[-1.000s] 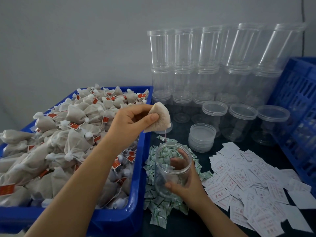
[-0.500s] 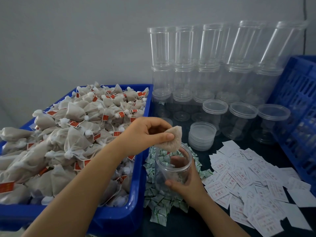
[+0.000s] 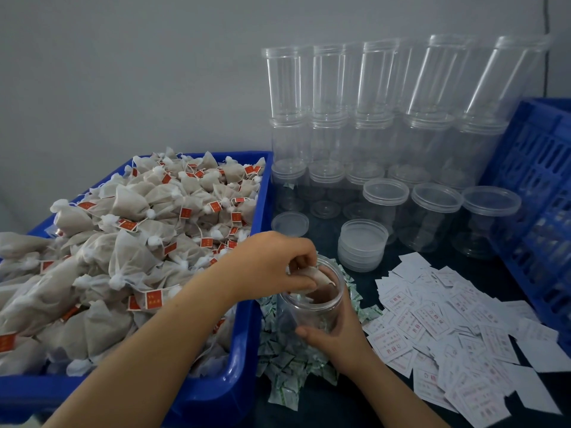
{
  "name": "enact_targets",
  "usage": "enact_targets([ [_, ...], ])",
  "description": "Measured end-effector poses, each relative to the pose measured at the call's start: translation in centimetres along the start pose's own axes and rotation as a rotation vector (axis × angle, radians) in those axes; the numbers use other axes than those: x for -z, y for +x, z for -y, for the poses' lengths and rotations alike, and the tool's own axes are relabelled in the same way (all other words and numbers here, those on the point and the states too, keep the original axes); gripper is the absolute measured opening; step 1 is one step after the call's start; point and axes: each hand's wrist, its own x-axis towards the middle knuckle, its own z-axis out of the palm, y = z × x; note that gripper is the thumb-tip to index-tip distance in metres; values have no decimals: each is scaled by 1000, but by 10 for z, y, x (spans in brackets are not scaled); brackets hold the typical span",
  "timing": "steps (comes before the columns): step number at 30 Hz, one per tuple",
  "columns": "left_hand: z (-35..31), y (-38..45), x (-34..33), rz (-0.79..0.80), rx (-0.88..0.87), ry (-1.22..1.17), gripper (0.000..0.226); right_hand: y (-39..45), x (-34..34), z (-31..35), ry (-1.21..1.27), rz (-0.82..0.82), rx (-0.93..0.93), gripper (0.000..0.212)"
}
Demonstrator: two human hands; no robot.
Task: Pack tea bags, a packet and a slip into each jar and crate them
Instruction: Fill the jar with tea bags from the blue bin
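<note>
L hand pinching tea bag in jar mouth, R hand gripping jar, slips' print unreadable

Left hand pinches a beige mesh tea bag at the mouth of the clear round plastic jar, which the right hand grips from below. Left of the hands, a blue plastic bin heaped with tea bags; under them, green-white packets; to their right, white printed slips.
</note>
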Motion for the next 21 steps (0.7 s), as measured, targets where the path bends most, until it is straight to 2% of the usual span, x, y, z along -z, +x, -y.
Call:
enact_targets([
  [4,-11,5,-4,56,-49,98,14,2,0,2,-11,4,37,85],
  [8,-13,8,-4,207,40,71,4,3,1,-1,-21,24,25,88],
  [11,-15,11,-6,294,48,42,6,2,1,-1,-35,32,18,89],
  [16,-18,16,-7,300,48,1,6,0,2,-2,-5,39,-10,88],
  [21,-19,19,-8,387,6,27,12,0,2,2,-8,51,-21,85],
])
